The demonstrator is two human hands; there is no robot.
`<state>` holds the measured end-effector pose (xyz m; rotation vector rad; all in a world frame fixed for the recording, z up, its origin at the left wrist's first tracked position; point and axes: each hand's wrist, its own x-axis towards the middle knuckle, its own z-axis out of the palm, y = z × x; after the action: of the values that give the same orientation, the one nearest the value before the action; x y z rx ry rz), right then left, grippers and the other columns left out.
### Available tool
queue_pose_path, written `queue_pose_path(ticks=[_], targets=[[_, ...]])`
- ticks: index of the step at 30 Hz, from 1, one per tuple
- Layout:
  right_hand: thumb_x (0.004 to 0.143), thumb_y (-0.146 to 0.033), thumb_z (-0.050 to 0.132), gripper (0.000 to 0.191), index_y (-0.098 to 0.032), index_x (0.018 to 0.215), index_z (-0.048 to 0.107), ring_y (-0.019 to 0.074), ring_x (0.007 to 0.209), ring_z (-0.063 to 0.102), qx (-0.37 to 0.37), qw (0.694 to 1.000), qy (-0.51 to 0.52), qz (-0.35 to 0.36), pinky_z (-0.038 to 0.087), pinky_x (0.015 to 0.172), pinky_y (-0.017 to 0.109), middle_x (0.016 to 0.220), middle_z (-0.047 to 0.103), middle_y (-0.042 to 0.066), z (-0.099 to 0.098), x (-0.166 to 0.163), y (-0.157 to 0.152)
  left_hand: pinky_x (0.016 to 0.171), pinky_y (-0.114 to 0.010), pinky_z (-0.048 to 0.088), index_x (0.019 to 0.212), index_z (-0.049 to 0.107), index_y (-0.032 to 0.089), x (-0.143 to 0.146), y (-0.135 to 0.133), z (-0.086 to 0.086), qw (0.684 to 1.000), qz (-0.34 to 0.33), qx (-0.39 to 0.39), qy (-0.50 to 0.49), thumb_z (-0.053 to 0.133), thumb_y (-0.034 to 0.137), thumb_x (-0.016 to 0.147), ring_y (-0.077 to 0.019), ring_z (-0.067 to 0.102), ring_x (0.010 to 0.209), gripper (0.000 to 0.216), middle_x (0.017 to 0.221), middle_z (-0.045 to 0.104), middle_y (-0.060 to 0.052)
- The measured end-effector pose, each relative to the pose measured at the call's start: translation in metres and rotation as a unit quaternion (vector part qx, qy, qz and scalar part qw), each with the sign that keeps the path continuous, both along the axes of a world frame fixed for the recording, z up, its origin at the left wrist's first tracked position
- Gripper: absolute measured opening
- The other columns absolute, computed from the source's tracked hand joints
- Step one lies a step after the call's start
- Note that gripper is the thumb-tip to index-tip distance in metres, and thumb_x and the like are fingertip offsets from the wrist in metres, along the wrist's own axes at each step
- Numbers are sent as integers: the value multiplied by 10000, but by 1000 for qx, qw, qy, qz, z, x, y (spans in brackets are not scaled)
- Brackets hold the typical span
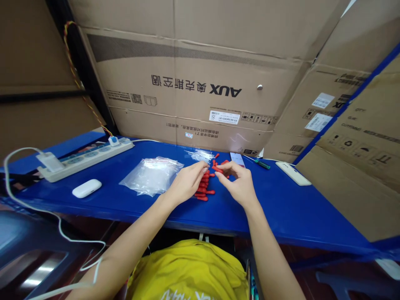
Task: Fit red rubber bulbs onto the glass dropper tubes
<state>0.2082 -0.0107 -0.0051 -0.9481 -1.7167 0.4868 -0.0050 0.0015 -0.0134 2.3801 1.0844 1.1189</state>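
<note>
- Keep the red row (202,191) undisturbed, just beside the left hand (187,180).
- Steady the left fingertips, drawn close; impossible to tell whether gripping anything.
- Pinching a red piece (218,169) in the right hand (239,182): best kept light.
- Leave the white sticks (200,155) unscattered, beyond both hands.

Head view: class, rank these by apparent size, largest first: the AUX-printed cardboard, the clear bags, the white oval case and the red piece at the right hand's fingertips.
1. AUX-printed cardboard
2. Clear bags
3. White oval case
4. Red piece, partly hidden
</note>
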Motion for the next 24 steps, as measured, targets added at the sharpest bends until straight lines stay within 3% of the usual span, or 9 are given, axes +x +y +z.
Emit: queue_pose_path(ticks=[8,18,24], targets=[[894,-325,787,109,-239,960,774,220,783,776,21,1000,7,-6,616,742,350,888,827,39,-8,-10,-2,734,-301,427,1016,518,246,3,-3,0,1000,0,12,-9,326,350,1144,-192,597,739,253,831,604,-8],[901,-351,802,140,-228,966,784,219,758,789,32,998,48,-15,620,741,345,848,828,35,-12,-14,1,683,-281,376,951,556,227,1,-1,0,999,7,51,-2,373,331,1146,-171,591,701,287,793,627,-7],[890,-383,830,167,-234,945,779,238,773,812,13,996,91,14,650,768,370,878,832,45,-13,-14,1,665,-272,358,976,585,214,1,1,-1,997,-8,74,-1,389,321,1152,-157,579,685,284,787,635,-1]])
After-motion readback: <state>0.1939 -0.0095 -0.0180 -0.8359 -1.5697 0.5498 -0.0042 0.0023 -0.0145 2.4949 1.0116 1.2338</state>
